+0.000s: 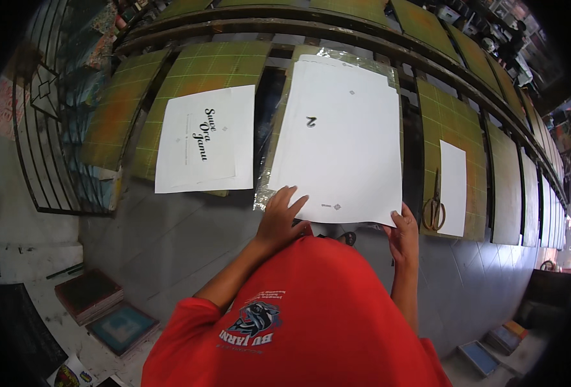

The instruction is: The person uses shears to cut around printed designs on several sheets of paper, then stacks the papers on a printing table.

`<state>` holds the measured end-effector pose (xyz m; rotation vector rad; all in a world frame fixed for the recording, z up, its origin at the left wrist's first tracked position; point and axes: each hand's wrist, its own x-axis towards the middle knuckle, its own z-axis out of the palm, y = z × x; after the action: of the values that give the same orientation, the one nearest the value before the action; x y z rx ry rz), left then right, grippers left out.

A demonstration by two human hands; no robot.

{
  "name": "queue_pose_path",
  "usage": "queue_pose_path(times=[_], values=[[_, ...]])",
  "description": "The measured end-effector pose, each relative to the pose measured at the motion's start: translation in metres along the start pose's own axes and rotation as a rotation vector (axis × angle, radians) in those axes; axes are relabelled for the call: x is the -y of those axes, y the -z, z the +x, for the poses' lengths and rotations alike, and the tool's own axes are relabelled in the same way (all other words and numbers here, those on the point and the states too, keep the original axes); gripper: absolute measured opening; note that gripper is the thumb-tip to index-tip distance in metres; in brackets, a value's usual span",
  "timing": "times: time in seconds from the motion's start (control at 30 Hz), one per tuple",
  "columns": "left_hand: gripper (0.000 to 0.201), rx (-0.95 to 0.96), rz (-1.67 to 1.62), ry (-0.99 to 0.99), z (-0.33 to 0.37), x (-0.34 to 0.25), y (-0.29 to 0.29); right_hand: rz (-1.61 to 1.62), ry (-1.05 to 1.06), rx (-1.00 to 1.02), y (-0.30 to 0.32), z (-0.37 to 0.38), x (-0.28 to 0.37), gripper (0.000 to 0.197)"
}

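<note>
A large white paper sheet (343,148) with small printed marks lies in front of me, over other sheets on clear plastic wrap (392,68). My left hand (281,216) rests at its near left edge, fingers spread. At the near right corner, my right hand (403,232) pinches the sheet between thumb and fingers. To the left, a smaller paper with black script lettering (205,138) lies on a white sheet (243,103). Scissors (435,206) with brownish handles lie at the right, partly over a narrow white paper strip (453,184).
Several green-yellow printing boards (218,58) stand in rows on dark rails (260,26), with gaps between them. A metal railing (24,148) is at the far left. Framed screens (123,327) sit on the floor at lower left, and a blue-topped box (479,358) at lower right.
</note>
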<state>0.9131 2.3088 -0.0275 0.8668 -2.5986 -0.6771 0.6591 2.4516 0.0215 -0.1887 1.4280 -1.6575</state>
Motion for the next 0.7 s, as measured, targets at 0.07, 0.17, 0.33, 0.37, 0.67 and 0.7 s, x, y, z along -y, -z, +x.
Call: queue_pose_path(times=[0.07,0.17,0.33,0.37,0.67,0.7], values=[[0.060,0.048,-0.138,-0.102,0.021,-0.015,0.006,-0.067,0.064,0.055,-0.005,0.000,0.006,0.056],[0.064,0.144,-0.372,-0.216,0.056,-0.050,0.007,-0.196,0.166,0.115,-0.010,0.000,0.009,0.066],[0.065,0.315,-0.521,-0.245,0.089,-0.069,-0.007,-0.261,0.185,0.187,-0.014,0.000,0.002,0.069],[0.063,0.342,-0.535,-0.251,0.091,-0.070,-0.010,-0.283,0.164,0.214,-0.013,-0.001,0.002,0.069],[0.055,0.314,-0.754,-0.147,0.087,-0.066,-0.020,-0.212,0.238,0.312,-0.020,0.010,-0.010,0.068],[0.054,0.277,-0.823,-0.118,0.086,-0.064,-0.024,-0.214,0.243,0.332,-0.022,0.011,-0.009,0.068]])
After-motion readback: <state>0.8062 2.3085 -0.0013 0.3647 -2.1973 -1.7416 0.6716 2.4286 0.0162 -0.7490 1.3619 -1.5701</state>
